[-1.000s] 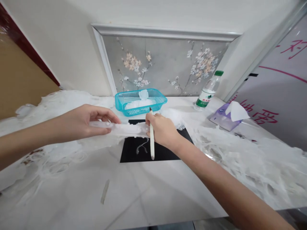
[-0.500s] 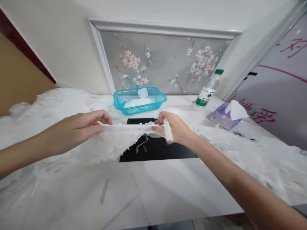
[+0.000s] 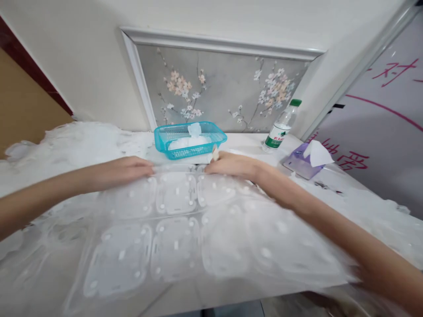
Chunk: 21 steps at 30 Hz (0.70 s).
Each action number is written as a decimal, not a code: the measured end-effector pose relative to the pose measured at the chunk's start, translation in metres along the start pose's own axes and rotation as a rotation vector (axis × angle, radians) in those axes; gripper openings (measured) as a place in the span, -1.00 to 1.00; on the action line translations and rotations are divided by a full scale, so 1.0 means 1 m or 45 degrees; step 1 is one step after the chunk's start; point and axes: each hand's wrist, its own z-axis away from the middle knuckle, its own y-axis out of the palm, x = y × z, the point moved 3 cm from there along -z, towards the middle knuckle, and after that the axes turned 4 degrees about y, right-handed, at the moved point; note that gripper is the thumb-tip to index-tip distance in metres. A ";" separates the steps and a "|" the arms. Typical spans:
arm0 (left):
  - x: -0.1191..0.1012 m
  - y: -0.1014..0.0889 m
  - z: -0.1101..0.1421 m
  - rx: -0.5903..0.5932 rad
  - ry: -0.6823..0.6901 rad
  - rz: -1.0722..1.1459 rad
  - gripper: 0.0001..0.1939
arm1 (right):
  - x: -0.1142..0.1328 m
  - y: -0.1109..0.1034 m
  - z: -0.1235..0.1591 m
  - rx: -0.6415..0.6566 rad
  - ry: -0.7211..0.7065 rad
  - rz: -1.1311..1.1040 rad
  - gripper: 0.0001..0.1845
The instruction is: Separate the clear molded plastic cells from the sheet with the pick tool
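Note:
A thin, see-through plastic sheet [image 3: 172, 229] moulded with rows of rounded-square shapes is spread over the white table in front of me, blurred by motion. My left hand [image 3: 124, 171] pinches its far edge on the left, fingers closed on it. At the far edge on the right, my right hand [image 3: 231, 164] also grips the sheet. A small pale tool [image 3: 215, 153] pokes up from that hand's fingers.
A turquoise mesh basket [image 3: 211, 137] with white pieces in it stands behind my hands by the wall. A green-capped water bottle [image 3: 280, 126] and a purple tissue pack [image 3: 302, 162] are at the back right. Heaps of the same white plastic [image 3: 76, 136] lie left and right.
The sheet, bunched into a strip between my hands before, has been drawn out flat toward me and now covers the black mat. My hands moved apart and a little further away.

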 end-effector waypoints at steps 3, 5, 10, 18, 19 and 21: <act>0.017 0.037 -0.021 0.158 0.020 -0.032 -0.51 | -0.022 0.034 -0.009 0.126 0.048 -0.115 -0.70; 0.030 0.051 -0.033 0.116 0.021 -0.040 -0.47 | -0.036 0.050 -0.012 0.021 0.097 -0.025 -0.60; 0.043 0.051 -0.045 0.126 -0.006 0.070 -0.39 | -0.049 0.057 -0.015 -0.348 -0.039 0.122 -0.54; 0.056 0.033 -0.007 -0.448 -0.014 -0.061 -0.34 | -0.050 0.045 0.026 -0.506 -0.258 0.526 -0.49; 0.056 0.038 0.006 -0.519 0.079 -0.186 -0.37 | -0.051 0.051 0.038 -0.431 -0.365 0.565 -0.47; 0.053 0.058 0.034 -0.383 0.355 -0.385 -0.43 | -0.055 0.068 0.064 -0.243 -0.615 0.600 -0.33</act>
